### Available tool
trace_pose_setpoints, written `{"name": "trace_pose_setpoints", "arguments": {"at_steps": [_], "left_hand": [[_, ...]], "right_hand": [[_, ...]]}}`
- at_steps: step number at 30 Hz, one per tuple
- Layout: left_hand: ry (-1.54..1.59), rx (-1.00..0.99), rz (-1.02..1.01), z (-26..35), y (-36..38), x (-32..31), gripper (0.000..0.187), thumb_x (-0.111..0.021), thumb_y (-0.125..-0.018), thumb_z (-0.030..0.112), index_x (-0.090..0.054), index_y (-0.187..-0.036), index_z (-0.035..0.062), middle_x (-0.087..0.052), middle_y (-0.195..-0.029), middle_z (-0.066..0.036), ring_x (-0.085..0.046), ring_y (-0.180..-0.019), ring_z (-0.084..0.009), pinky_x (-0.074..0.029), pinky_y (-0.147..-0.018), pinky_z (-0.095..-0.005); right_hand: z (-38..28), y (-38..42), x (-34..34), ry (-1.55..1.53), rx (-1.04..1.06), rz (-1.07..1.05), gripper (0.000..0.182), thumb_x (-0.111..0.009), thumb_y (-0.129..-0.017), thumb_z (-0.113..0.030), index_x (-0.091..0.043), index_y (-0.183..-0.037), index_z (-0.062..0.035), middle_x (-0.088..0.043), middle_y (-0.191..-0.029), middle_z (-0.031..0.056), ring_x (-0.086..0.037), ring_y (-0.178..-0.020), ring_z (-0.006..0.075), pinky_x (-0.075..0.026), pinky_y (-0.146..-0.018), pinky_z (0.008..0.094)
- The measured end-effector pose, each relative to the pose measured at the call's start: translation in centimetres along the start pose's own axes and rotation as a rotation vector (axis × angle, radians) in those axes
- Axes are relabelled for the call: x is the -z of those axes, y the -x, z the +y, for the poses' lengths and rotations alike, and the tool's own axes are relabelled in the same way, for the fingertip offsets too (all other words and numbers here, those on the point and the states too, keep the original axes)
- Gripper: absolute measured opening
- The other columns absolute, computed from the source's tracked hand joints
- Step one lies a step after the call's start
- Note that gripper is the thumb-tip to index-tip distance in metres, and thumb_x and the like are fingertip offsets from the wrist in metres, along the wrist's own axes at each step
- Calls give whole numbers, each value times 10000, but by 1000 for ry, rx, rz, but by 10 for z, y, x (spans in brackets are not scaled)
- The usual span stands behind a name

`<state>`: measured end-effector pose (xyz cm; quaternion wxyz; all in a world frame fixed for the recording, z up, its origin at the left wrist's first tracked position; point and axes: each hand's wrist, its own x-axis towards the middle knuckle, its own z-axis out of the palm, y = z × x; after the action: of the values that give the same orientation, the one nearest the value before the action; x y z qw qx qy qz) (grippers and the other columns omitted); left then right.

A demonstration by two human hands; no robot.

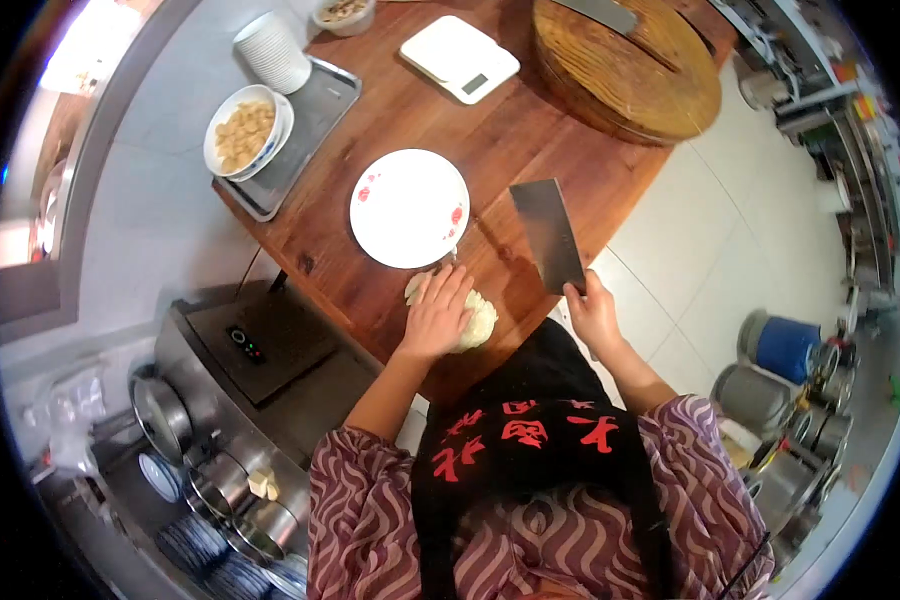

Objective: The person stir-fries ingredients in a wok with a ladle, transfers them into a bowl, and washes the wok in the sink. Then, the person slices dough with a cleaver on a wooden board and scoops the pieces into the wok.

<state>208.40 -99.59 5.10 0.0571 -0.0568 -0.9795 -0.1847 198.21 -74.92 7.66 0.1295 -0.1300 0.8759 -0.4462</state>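
Note:
My left hand [440, 316] lies with stretched fingers on top of a pale yellow-green piece of food [480, 322], which looks like cut cabbage. The palm and fingers cover much of it. A cleaver [550, 235] is in my right hand [595, 312], which is closed around its handle. The broad blade points away from me over the table's right side, apart from the food. Just beyond my left fingertips sits a white plate [410, 208] with red flower marks and nothing on it.
On the wooden table [500, 140] are a white scale [460, 58] and a thick round chopping block [620, 75] bearing a second cleaver [600, 12]. A grey tray [320, 110] at left holds a bowl of tan pieces [245, 135] and stacked bowls [272, 52]. Pots [232, 490] stand lower left.

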Motion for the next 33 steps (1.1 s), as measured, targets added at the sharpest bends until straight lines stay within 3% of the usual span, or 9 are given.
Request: {"name": "trace_pose_setpoints", "arguments": {"at_steps": [1,9,12,15,16,21,27,30,33], "left_hand": [[75,55,-168,-3,15,-8,556,-602,-788,233,-439,-1285,42,-352,-1385,-145,-288,-1305,-301,-195,-1080,-449],[325,308,128,-23,44,-9,534,-565,-820,151,-388,-1273,-67,-297,-1390,-241,-327,-1255,-386,-274,-1032,-469],[144,183,134,-15,47,-10,470,-548,-830,144,-422,-1234,-61,-359,-1340,-237,-380,-1198,-386,-316,-992,-457],[302,489,396,-30,49,-20,342,-540,-840,146,-501,-1119,-50,-477,-1181,-225,-456,-1075,-383,-370,-907,-450],[356,615,438,-37,39,-18,234,-507,-869,175,-550,-941,-43,-542,-965,-205,-503,-919,-372,-393,-810,-445],[392,738,306,-85,11,-27,334,-394,-928,224,-532,-816,-59,-549,-844,-217,-508,-822,-382,-392,-758,-448],[444,654,316,-99,-16,-32,329,-391,-927,214,-547,-863,-69,-554,-870,-221,-508,-850,-387,-392,-771,-444],[419,630,194,-99,-33,-25,337,-391,-937,211,-570,-944,-74,-574,-973,-204,-539,-934,-326,-411,-818,-395],[437,596,219,-78,-36,-5,264,-514,-874,207,-579,-965,-33,-562,-974,-184,-527,-930,-328,-408,-834,-401]], "right_hand": [[4,13,-8,7,-10,16,165,-565,-847,-86,-467,-927,20,-585,-794,265,-590,-731,425,-475,-587,416],[-10,75,-33,229,-167,-35,151,-542,-831,-101,-473,-924,-5,-579,-836,257,-560,-763,437,-453,-655,475],[-5,79,-40,259,-172,-45,183,-528,-837,-114,-481,-981,-10,-585,-838,257,-566,-772,432,-453,-666,476],[0,78,-44,219,-141,-16,206,-522,-835,-105,-482,-1011,-5,-585,-827,258,-566,-773,433,-455,-667,476],[1,80,-45,217,-144,-16,208,-524,-835,-104,-482,-1012,-4,-586,-828,259,-566,-773,432,-455,-667,476],[-2,86,-43,207,-160,15,192,-533,-834,-100,-479,-987,2,-583,-825,263,-564,-764,435,-454,-654,475],[6,91,-42,163,-192,17,156,-532,-836,-100,-472,-930,8,-580,-808,265,-561,-760,440,-451,-647,476],[8,88,-40,179,-186,23,149,-535,-834,-98,-466,-912,9,-579,-799,263,-560,-756,441,-448,-643,477],[8,87,-39,166,-188,36,150,-539,-833,-97,-462,-903,11,-577,-795,264,-558,-753,442,-445,-644,478]]}}
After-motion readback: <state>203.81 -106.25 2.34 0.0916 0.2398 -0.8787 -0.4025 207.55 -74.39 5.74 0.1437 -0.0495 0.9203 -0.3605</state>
